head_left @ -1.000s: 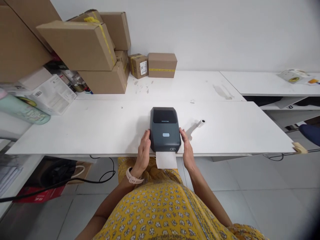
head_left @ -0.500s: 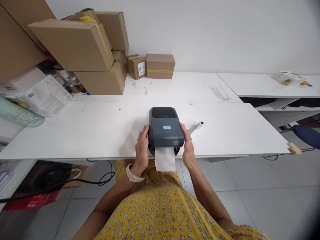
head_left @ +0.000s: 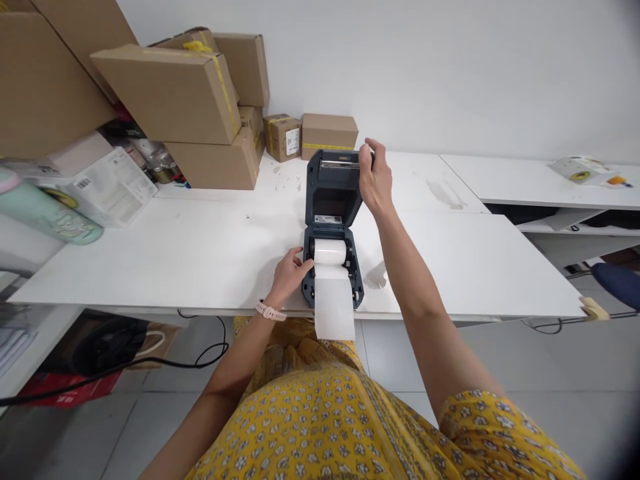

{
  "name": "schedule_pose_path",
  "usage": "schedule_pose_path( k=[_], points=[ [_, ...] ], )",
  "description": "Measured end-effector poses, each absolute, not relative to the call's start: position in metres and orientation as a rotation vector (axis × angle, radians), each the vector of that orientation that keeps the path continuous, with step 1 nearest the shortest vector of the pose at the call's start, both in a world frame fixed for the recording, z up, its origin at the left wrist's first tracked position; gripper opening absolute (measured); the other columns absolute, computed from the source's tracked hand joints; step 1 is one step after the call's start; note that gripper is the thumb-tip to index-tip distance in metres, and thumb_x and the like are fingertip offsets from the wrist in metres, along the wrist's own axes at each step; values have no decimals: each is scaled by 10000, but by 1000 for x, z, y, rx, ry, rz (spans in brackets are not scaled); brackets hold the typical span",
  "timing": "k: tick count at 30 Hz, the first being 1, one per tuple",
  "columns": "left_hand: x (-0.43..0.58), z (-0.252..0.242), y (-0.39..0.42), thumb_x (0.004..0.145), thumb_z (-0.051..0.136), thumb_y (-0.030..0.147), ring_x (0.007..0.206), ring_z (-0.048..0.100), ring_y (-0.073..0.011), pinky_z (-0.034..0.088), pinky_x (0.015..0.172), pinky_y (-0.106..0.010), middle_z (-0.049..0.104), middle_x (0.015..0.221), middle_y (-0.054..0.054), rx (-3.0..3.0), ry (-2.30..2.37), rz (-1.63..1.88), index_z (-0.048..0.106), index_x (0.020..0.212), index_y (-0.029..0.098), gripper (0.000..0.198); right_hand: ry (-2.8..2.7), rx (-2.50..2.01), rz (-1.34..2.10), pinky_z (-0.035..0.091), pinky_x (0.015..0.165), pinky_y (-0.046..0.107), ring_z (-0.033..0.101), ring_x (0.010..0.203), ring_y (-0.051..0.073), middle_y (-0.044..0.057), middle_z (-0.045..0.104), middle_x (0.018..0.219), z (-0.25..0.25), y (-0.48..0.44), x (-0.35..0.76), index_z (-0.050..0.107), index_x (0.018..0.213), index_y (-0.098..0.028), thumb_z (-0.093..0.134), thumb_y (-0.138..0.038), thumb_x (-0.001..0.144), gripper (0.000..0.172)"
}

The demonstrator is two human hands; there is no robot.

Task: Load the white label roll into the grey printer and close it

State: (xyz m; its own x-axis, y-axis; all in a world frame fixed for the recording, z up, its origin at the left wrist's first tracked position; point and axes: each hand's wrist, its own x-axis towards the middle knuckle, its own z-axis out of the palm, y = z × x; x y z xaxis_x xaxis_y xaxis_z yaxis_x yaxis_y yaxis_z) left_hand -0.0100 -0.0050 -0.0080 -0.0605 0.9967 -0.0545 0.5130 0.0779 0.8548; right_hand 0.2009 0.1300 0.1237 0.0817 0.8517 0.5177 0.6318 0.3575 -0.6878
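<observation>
Between the two hands: one dark grey printer [head_left: 334, 230], sitting near the front edge of the white counter [head_left: 225, 267], its raised lid [head_left: 333, 179] standing up behind its base. Right hand [head_left: 376, 179]: closing on the upper right corner of the lid, thumb toward the inner face; the other fingers are partly hiding behind the edge. Left hand [head_left: 290, 272]: touching the base's left rim, thumb and forefinger standing a little apart; whether it is gripping or only resting, one cannot tell. A pale watch band [head_left: 271, 311] is circling that wrist.

Just right of the left thumb: one white paper roll [head_left: 330, 251], lying inside the base. From it a paper strip [head_left: 335, 308] is running forward, hanging past the counter's edge and covering part of the base's front. Below the right hand, beside its forearm: one curled white piece [head_left: 379, 275], the arm partly hiding it. Beyond the left hand, further back: stacked cardboard boxes [head_left: 165, 100], the leftmost running out of view. Far left of the left hand: one mint bottle [head_left: 50, 213], its end being cut off. Inside the lid: one small label [head_left: 327, 219], its print showing too small for reading.
</observation>
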Motion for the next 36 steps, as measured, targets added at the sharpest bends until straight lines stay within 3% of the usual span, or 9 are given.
schedule_pose_path(
  k=[4,8,12,14,17,22,26,31,36],
  points=[
    [-8,2,7,829,589,372,729,622,-216,390,641,-297,652,740,-13,1577,1715,691,597,1309,172,520,-1702,-1405,283,421,1086,528,560,1311,308,132,570,1411,130,149,207,411,1460,-249,152,-736,991,724],
    [-7,6,13,824,566,331,678,626,-232,379,614,-307,667,691,-10,1631,1722,604,563,1328,174,528,-1718,-1195,129,413,1107,565,477,1400,326,125,486,1500,127,111,214,365,1509,-266,236,-709,993,692],
    [-4,5,12,832,568,344,731,661,-250,392,624,-316,713,779,-40,1649,1753,602,556,1329,181,523,-1944,-1129,262,532,1000,466,665,1134,274,96,685,1215,99,56,215,589,1279,-244,401,-544,1009,445],
    [-2,6,11,836,565,333,780,678,-264,401,641,-320,721,799,-52,1659,1790,582,561,1320,174,510,-2271,-1191,449,563,936,451,694,1077,287,95,710,1200,82,44,211,604,1261,-242,545,-464,952,385],
    [1,10,11,854,538,310,852,694,-282,426,678,-328,729,823,-67,1686,1826,530,562,1320,164,489,-2661,-1386,546,542,945,497,657,1183,370,152,656,1348,64,48,200,515,1415,-237,687,-387,857,603],
    [2,16,11,855,511,249,941,699,-310,465,762,-356,748,909,-103,1780,1863,426,567,1311,163,468,-2897,-1499,492,482,1007,538,625,1233,429,185,659,1351,54,71,178,450,1480,-209,779,-392,761,812],
    [2,19,12,860,503,236,989,698,-319,479,799,-367,751,955,-121,1815,1872,371,555,1323,157,473,-2919,-1389,592,496,1001,531,634,1216,420,183,650,1366,56,80,179,457,1474,-187,799,-396,693,878],
    [1,20,9,870,520,256,994,695,-325,480,807,-375,753,996,-131,1784,1847,415,558,1321,156,463,-2724,-925,918,489,1091,467,601,1295,326,78,586,1475,89,73,223,481,1467,-278,825,-429,670,881],
    [1,18,7,876,511,269,958,699,-301,480,799,-363,754,1017,-114,1760,1847,436,537,1373,164,509,-2307,-739,994,494,1071,474,626,1246,332,94,666,1337,113,50,296,570,1324,-263,902,-486,613,816]
  ],
)
